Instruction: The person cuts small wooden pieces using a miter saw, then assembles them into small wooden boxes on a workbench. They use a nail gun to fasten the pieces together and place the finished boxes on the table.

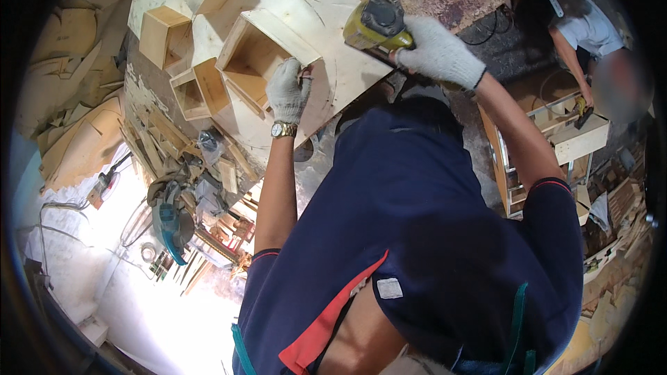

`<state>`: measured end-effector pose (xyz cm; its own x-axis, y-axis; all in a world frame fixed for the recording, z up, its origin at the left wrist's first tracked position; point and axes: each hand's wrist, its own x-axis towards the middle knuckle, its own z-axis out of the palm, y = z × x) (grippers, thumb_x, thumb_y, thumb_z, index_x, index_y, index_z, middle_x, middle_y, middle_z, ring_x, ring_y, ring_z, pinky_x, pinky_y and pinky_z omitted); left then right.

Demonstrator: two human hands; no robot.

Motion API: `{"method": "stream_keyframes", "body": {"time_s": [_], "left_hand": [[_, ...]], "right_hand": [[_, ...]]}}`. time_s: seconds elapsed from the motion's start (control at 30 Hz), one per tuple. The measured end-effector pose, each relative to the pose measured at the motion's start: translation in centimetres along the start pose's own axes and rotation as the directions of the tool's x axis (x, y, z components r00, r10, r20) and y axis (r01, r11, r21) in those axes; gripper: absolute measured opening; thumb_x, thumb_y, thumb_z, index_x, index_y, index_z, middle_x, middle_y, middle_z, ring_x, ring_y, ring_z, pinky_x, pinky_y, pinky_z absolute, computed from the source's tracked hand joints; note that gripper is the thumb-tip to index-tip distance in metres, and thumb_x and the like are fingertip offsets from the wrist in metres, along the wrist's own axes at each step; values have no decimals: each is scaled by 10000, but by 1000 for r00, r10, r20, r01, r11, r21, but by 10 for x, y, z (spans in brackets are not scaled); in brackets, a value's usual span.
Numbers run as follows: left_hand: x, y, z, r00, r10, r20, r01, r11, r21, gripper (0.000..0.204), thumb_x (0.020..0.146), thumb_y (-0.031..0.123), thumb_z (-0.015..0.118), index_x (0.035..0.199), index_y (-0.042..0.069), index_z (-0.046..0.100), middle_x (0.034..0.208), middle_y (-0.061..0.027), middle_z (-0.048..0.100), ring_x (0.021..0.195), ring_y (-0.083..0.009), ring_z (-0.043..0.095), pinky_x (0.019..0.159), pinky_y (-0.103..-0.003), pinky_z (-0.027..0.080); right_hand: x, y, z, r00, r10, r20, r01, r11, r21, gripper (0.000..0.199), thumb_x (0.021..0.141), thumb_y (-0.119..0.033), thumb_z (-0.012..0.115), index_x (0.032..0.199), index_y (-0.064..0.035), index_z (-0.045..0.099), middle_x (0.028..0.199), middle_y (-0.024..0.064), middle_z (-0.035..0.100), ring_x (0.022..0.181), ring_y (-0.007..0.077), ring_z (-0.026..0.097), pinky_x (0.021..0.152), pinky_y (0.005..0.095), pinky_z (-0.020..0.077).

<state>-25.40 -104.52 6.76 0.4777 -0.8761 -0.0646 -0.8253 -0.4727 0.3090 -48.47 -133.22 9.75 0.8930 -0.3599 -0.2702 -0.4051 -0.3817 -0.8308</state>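
A yellow nail gun (375, 24) stood with its nose pressed onto a pale plywood panel (326, 62) near the edge. An open-topped plywood box (253, 55), square and unfinished, sat tilted on that panel, just beside the gun and left of it.

A pale plywood bench top (326, 7) carries open wooden boxes (250, 55) (several, unfinished); offcuts (167, 139) crowd its left edge; a mitre saw (170, 219) sits beyond.

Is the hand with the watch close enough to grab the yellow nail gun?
Probably yes. The left hand rests on the plywood panel near the yellow nail gun, with bare wood between them, though the right hand already grips it.
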Motion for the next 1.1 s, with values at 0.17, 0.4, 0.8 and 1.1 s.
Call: {"method": "stream_keyframes", "body": {"time_s": [0.17, 0.4, 0.8, 1.1], "left_hand": [[-9, -1, -6, 953, -157, -260, 166, 986, 12, 217, 997, 244, 710, 1108, 58, 701, 1036, -156, 739, 970, -364, 719, 841, -444, 563], [12, -13, 7, 845, -257, -468, 321, 945, 61, 341, 1046, 236, 617, 1308, 22, 656, 1187, -222, 694, 1121, -426, 655, 979, -506, 516], [16, -7, 9, 852, -273, -446, 378, 911, 165, 398, 1018, 235, 622, 1368, 46, 628, 1230, -203, 677, 1161, -416, 631, 985, -522, 497], [16, -7, 9, 862, -261, -433, 370, 910, 188, 412, 1034, 243, 604, 1402, 56, 611, 1257, -204, 662, 1158, -417, 625, 974, -516, 493]], "right_hand": [[15, -10, 30, 933, 210, 292, -341, 774, 533, 331, 971, -216, 634, 1098, 86, 680, 757, 130, 693, 535, 164, 672, 538, 342, 566], [34, -6, 38, 919, 91, 384, -371, 527, 764, 361, 998, -217, 638, 1253, 38, 644, 980, 89, 775, 518, 64, 578, 491, 236, 522], [45, 10, 56, 889, 10, 458, -409, 466, 784, 422, 980, -150, 646, 1356, 32, 589, 1059, 120, 799, 503, 54, 583, 455, 209, 511], [47, 14, 56, 894, 8, 448, -387, 515, 765, 332, 1014, -157, 608, 1297, 18, 616, 1047, 94, 795, 515, 54, 569, 478, 228, 521]]}}
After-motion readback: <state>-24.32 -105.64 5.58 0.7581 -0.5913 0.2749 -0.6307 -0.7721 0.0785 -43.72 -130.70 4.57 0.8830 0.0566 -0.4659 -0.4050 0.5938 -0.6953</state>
